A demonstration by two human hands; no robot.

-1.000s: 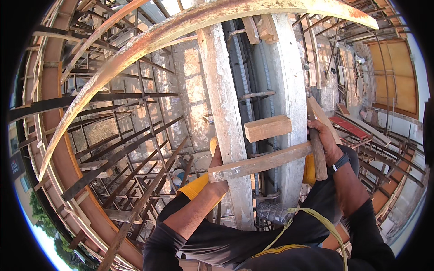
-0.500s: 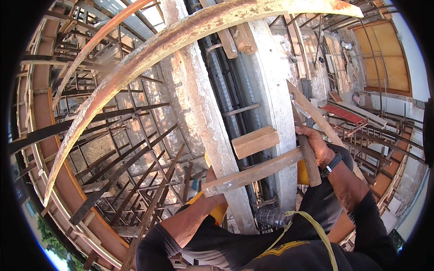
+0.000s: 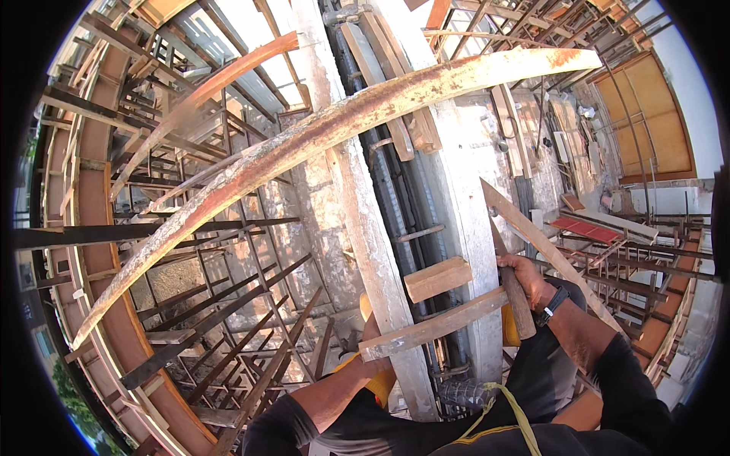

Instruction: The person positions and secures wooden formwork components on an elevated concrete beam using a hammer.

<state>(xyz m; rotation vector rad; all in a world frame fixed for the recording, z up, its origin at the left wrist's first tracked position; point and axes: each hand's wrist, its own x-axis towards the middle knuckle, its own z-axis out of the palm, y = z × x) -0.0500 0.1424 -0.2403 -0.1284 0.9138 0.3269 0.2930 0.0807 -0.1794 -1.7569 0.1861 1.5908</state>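
My left hand grips the left end of a rough wooden batten that lies slanted across two upright planks, the left plank and the right plank. My right hand, with a black wrist band, is closed around a wooden tool handle at the batten's right end. The tool's head cannot be made out. A short wooden block is fixed just above the batten, between the planks. Black pipes run down behind it.
A long curved rusty board arches overhead from lower left to upper right. Steel bars and scaffolding drop away to the left, with more timber and bars on the right. A thin slanted lath passes behind my right hand.
The view has tilted upward, so both hands and the batten sit lower in the picture. Both hands keep their hold, and the right hand with the handle has come nearer the batten.
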